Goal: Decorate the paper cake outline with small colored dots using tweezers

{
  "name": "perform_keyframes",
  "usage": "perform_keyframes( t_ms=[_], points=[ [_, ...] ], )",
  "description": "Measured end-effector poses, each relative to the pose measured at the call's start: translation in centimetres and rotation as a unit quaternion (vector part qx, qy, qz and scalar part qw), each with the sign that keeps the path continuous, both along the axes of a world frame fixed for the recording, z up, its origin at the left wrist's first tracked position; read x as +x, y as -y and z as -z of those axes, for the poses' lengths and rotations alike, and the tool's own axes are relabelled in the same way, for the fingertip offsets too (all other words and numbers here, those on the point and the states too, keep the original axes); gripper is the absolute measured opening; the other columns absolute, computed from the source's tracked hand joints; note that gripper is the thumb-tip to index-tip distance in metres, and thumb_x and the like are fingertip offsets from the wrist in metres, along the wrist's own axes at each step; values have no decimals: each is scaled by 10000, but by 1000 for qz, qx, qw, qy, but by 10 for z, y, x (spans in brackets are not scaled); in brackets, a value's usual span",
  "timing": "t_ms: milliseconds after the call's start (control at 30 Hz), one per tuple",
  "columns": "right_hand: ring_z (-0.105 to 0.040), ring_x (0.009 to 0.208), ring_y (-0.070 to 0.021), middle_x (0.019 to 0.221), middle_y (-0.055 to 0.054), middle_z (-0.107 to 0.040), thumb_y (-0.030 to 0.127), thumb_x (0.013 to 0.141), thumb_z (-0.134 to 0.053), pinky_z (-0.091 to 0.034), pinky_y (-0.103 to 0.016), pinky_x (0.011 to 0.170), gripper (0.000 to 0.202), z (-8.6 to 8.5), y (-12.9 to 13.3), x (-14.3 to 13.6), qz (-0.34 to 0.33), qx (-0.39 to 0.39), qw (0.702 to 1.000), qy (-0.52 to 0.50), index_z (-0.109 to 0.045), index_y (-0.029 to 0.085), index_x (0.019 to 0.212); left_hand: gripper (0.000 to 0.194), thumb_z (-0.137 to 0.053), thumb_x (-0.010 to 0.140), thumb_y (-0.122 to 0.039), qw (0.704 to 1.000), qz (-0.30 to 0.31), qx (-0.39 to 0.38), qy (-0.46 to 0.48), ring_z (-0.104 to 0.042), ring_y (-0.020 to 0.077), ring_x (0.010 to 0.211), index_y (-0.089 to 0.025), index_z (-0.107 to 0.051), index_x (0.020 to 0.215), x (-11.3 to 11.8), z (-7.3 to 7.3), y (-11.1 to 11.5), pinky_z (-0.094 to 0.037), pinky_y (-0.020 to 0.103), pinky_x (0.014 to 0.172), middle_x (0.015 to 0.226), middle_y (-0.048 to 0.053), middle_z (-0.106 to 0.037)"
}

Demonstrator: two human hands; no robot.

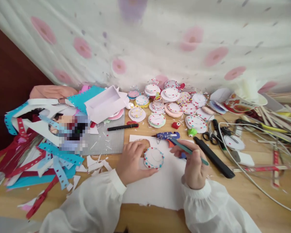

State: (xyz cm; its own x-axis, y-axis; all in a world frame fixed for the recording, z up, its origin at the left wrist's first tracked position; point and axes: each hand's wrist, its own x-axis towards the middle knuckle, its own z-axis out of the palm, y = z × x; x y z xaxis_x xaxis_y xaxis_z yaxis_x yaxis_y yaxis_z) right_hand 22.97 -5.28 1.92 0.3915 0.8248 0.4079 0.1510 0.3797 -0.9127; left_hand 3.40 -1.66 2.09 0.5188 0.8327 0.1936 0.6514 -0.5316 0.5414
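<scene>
On a white sheet of paper [160, 191] lies a small round paper piece [154, 158], its rim ringed with red and blue dots. My left hand [133, 161] steadies this piece, thumb along its near edge and fingers curled at its left side. A brown curved edge shows just behind those fingers; what it belongs to is partly hidden. In my right hand [195, 165] is a slim teal tool that looks like tweezers [184, 147], gripped between thumb and fingers. Its tip points up and left, above the paper, apart from the round piece. A blue glue gun [167, 135] lies just behind.
Several finished-looking layered paper rounds [157, 119] fill the back. Paper scraps and punched strips [60, 155] heap up at left beside a grey cutting mat [106, 142]. Rightward are a black bar-shaped tool [214, 158], scissors [210, 137], a white cable [244, 183] and wooden sticks [269, 119].
</scene>
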Motion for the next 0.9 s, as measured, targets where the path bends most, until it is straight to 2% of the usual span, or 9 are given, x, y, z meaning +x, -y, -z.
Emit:
perform_keyframes(
  t_ms=[133, 233, 333, 500, 633, 767, 900],
  points=[
    [-558, 636, -160, 779, -51, -645, 336, 977, -331, -441, -315, 579, 322, 14, -2, -2, -9, -32, 999, -27, -617, 201, 1035, 683, -741, 601, -586, 1000, -11, 6, 6, -504, 328, 1117, -174, -555, 1113, 9, 8, -1, -390, 487, 943, 1140, 123, -594],
    [-561, 664, -149, 807, -40, -640, 275, 953, -428, -455, -304, 606, 212, 22, 2, -4, -24, -46, 999, -13, -606, 213, 1051, 633, -753, 618, -510, 1000, -1, 20, 20, -506, 316, 1115, -177, -549, 1117, 3, 12, -2, -380, 472, 953, 1121, 119, -598],
    [-574, 687, -138, 828, -30, -637, 221, 942, -463, -471, -293, 628, 196, 26, 5, -5, -50, -58, 997, 16, -585, 229, 1095, 644, -762, 619, -461, 999, 15, 28, 34, -514, 305, 1105, -190, -531, 1155, -5, 13, -1, -375, 460, 952, 1137, 117, -589],
    [-583, 698, -131, 820, -22, -639, 195, 967, -399, -484, -284, 636, 241, 27, 6, -5, -96, -58, 993, 41, -556, 243, 1143, 643, -763, 635, -431, 997, 30, 22, 63, -534, 282, 1075, -204, -512, 1182, -13, 12, 1, -380, 433, 940, 1133, 103, -590],
    [-585, 720, -135, 845, -33, -642, 175, 970, -368, -493, -294, 663, 245, 25, 5, -4, -109, -53, 990, 75, -556, 227, 1118, 636, -756, 653, -458, 997, 33, 15, 74, -537, 272, 1072, -222, -515, 1192, -14, 12, 2, -373, 421, 939, 1130, 91, -593],
    [-612, 790, -158, 900, -55, -661, 159, 918, -476, -510, -309, 703, 182, 21, 4, -5, -135, -72, 976, 156, -565, 205, 1070, 631, -744, 666, -495, 997, 36, 3, 74, -542, 276, 1079, -232, -524, 1195, -13, 11, 3, -376, 423, 943, 1131, 94, -598],
    [-607, 769, -163, 874, -55, -656, 125, 860, -546, -507, -306, 672, 162, 17, 3, -9, -146, -47, 968, 201, -581, 200, 998, 639, -732, 672, -533, 997, 39, -3, 70, -550, 277, 1074, -231, -531, 1198, -13, 13, 4, -385, 426, 938, 1128, 98, -604]
  ],
)
